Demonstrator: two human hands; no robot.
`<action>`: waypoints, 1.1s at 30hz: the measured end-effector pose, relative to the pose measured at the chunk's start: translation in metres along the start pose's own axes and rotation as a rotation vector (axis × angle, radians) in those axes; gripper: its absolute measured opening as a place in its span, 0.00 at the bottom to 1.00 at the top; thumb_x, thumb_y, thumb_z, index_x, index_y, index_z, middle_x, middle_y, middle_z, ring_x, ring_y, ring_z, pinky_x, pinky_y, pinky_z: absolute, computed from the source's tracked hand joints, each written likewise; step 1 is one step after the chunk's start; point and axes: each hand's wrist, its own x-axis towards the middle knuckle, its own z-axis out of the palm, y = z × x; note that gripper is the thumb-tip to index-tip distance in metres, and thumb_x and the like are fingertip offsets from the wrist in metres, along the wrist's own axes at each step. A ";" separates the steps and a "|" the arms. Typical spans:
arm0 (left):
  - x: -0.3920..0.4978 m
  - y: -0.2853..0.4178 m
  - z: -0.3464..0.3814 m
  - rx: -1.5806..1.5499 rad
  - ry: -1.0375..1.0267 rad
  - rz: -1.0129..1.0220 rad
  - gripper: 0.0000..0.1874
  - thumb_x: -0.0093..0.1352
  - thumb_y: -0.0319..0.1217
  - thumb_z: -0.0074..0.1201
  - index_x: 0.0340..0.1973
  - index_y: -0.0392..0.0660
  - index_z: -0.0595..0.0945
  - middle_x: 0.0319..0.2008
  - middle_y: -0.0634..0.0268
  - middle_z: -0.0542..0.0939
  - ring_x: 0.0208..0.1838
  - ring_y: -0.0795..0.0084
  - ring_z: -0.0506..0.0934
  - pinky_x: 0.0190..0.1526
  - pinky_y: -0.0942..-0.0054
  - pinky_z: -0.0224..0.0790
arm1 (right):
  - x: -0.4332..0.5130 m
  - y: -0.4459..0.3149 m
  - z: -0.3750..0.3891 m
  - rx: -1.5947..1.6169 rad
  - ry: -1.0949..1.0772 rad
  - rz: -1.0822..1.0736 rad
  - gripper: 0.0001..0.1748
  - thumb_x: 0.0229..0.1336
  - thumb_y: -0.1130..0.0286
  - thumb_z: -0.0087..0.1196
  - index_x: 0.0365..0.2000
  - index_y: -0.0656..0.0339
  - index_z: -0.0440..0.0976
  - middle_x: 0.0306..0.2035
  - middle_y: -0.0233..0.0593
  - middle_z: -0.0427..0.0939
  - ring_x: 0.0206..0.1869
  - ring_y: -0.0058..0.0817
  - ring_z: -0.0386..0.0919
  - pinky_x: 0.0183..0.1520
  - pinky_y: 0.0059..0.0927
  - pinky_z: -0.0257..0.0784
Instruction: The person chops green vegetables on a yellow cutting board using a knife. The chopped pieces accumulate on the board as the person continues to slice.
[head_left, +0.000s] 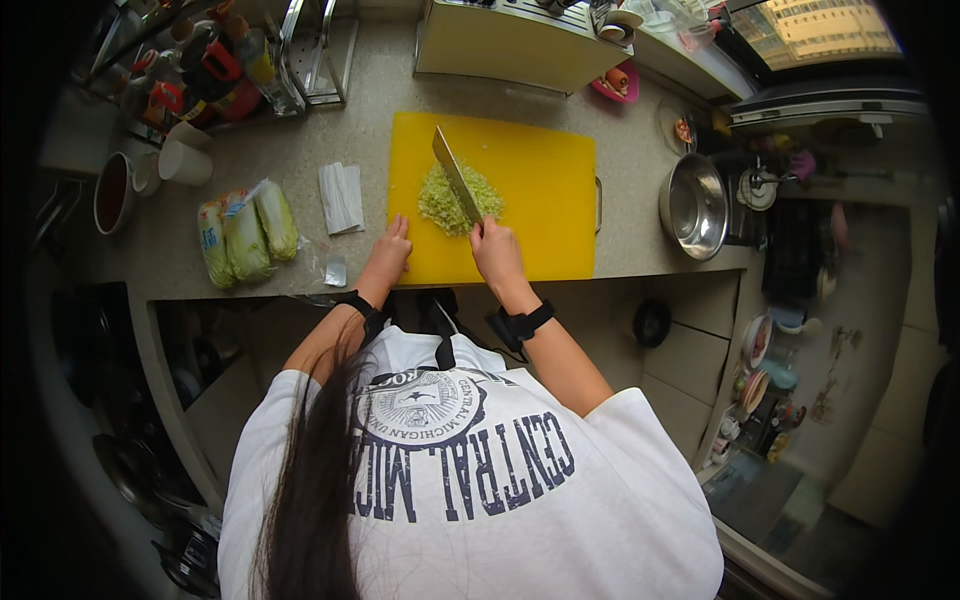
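Note:
A yellow cutting board (540, 202) lies on the counter in front of me, with a heap of finely chopped pale green cabbage (442, 199) on its left half. My right hand (496, 249) grips the handle of a kitchen cleaver (457, 176), whose blade stands over and in the heap, pointing away and to the left. At the board's near left edge my left hand (390, 251) rests with its fingers extended along the rim, holding nothing. Left of the board lie several napa cabbages (247, 240), at least some in plastic wrap, and a folded white paper or cloth (342, 198).
A steel bowl (694, 208) stands right of the board near the stove. Bottles in a metal rack (289, 60), white cups (185, 163) and a bowl with dark red content (114, 193) are at left. Behind the board are a cream-coloured box (491, 49) and a pink basket (619, 84).

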 end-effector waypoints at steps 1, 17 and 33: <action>0.000 0.000 0.000 0.010 -0.020 -0.003 0.19 0.40 0.18 0.59 0.31 0.30 0.80 0.59 0.44 0.63 0.62 0.50 0.63 0.53 0.69 0.68 | -0.001 -0.002 -0.001 0.025 0.004 -0.011 0.12 0.56 0.66 0.46 0.26 0.66 0.69 0.20 0.59 0.73 0.26 0.56 0.73 0.29 0.51 0.69; -0.001 -0.002 0.003 -0.012 0.043 -0.006 0.22 0.39 0.19 0.60 0.33 0.31 0.81 0.59 0.46 0.64 0.63 0.52 0.62 0.53 0.71 0.68 | 0.011 0.009 0.000 0.107 -0.011 -0.001 0.11 0.56 0.66 0.46 0.28 0.66 0.70 0.21 0.57 0.74 0.26 0.55 0.74 0.30 0.50 0.70; -0.001 -0.001 0.007 -0.031 0.017 -0.042 0.26 0.38 0.16 0.59 0.37 0.30 0.79 0.59 0.47 0.64 0.63 0.53 0.61 0.53 0.71 0.68 | 0.010 0.011 0.004 -0.010 -0.068 -0.087 0.11 0.56 0.67 0.46 0.28 0.66 0.69 0.21 0.57 0.74 0.26 0.55 0.74 0.30 0.51 0.69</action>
